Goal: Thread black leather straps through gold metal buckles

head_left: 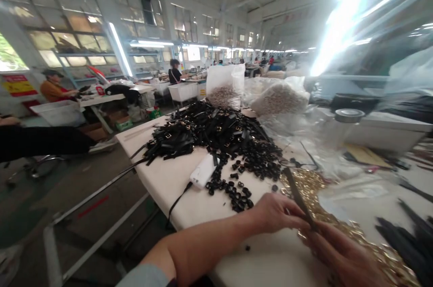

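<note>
My left hand point(275, 212) is closed in a pinch at the lower end of a thin black strap point(297, 197). My right hand point(341, 255) sits just below and right of it, fingers curled round the same strap's end, and it is blurred. Both hands hover over a heap of gold metal buckles point(358, 233) on the white table point(176, 183). A big pile of black straps point(209, 131) and small black loops point(250, 156) lies further back on the table.
A white power pack point(203, 170) with a black cable lies by the loops. Clear bags of metal parts point(225, 86) stand behind. More black straps point(409, 237) lie at right. Other people sit at benches far left and back. The table's left edge drops to the floor.
</note>
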Demonstrator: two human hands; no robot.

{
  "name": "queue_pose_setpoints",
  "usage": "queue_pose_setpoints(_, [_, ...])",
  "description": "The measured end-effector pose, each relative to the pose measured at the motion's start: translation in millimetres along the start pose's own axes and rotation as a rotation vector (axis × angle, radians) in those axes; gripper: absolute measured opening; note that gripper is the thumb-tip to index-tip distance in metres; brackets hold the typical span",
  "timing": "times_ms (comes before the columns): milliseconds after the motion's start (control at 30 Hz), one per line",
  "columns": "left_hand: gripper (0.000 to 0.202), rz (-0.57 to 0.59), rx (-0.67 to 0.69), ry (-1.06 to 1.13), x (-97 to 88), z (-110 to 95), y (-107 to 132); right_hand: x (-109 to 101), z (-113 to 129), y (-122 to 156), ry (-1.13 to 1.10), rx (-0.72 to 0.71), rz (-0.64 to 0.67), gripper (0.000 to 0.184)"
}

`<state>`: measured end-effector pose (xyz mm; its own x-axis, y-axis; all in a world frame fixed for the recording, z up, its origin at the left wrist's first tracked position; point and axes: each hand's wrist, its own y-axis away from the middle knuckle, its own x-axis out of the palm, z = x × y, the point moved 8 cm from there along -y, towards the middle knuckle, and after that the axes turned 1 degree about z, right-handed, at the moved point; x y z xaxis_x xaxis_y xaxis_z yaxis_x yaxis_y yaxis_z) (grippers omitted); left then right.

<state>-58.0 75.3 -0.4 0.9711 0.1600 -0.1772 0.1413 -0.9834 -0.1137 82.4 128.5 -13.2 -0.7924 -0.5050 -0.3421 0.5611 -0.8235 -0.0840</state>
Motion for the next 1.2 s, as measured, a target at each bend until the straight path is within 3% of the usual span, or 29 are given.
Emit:
queue_pose_setpoints(67, [0.023,0.002,0.023,-0.008,0.7,-7.9,3.2,12.1,7.7,6.7,-0.113,0.062,0.146,0.045])
queue_pose_setpoints(133, [0.018,0.010,0.008,-0.013,2.9,-9.4,4.9,17.1,14.2,11.3,-0.136,0.069,0.185,0.041])
queue_pose_setpoints(367, [0.027,0.134,-0.079,0.229,19.5,-0.7,4.6,7.8,3.6,13.0,-0.269,0.098,0.047,0.033])
queue_pose_setpoints(633, [0.035,-0.014,-0.329,0.582,9.7,17.8,5.2,-1.5,16.2,16.2,-0.123,0.029,0.019,0.018])
queue_pose_setpoints(967, [0.030,-0.061,-0.299,0.636,14.4,15.9,8.9,-1.2,23.5,15.7,0.066,-0.027,-0.026,0.011])
queue_pose_setpoints(1200, [0.026,-0.057,-0.242,0.552,11.7,9.0,7.9,4.3,27.2,18.2,-0.055,-0.046,0.048,0.014])
